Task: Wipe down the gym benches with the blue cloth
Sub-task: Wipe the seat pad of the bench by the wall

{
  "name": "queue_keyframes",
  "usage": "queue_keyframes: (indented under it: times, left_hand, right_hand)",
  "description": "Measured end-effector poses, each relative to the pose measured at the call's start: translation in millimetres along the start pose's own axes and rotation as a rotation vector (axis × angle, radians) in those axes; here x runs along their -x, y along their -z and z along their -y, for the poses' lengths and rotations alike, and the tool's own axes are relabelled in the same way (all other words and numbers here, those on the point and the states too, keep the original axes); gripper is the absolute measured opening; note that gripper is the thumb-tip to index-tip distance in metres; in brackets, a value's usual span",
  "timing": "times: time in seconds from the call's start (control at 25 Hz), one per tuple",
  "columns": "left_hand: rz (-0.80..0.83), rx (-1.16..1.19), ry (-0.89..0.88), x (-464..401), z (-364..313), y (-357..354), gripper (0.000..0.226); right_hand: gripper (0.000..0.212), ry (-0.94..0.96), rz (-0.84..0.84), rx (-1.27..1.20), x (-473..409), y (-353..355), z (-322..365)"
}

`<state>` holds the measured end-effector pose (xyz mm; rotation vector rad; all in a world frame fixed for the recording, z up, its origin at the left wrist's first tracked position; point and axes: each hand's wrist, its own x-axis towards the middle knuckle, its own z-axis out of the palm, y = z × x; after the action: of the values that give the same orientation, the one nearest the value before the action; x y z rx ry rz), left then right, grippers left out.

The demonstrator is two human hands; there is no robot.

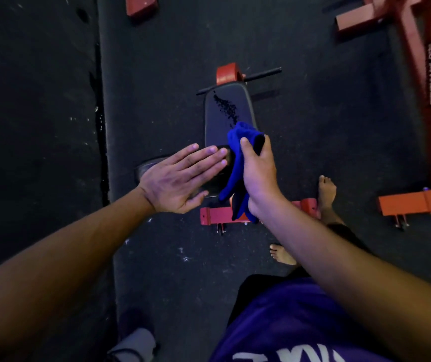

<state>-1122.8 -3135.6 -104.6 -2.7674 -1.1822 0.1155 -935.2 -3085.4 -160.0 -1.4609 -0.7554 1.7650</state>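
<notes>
A black padded gym bench (225,111) on a red frame stands on the dark floor ahead of me, with a worn, flaking patch on its far pad. My right hand (260,176) is shut on the blue cloth (238,163), which hangs bunched above the near part of the bench. My left hand (183,178) is open, fingers spread flat, its fingertips close to the cloth and over the bench's near pad. I cannot tell whether the left hand touches the pad.
Red frames of other equipment stand at the right (418,202), top right (360,20) and top (141,5). My bare feet (326,194) are just right of the bench's red base bar (217,215). A floor-mat seam (99,121) runs along the left.
</notes>
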Motion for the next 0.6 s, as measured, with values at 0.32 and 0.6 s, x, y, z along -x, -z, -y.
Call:
queue_keyframes:
  times: [0.32, 0.6]
  left_hand:
    - [-0.011, -0.027, 0.011, 2.2, -0.2, -3.9, 0.069]
    - [-0.008, -0.055, 0.021, 1.1, -0.5, -4.2, 0.07]
  right_hand:
    - [0.03, -0.355, -0.099, -0.113, -64.5, 29.9, -64.2]
    - [0.014, -0.151, -0.055, -0.128, -6.1, 18.9, -32.2]
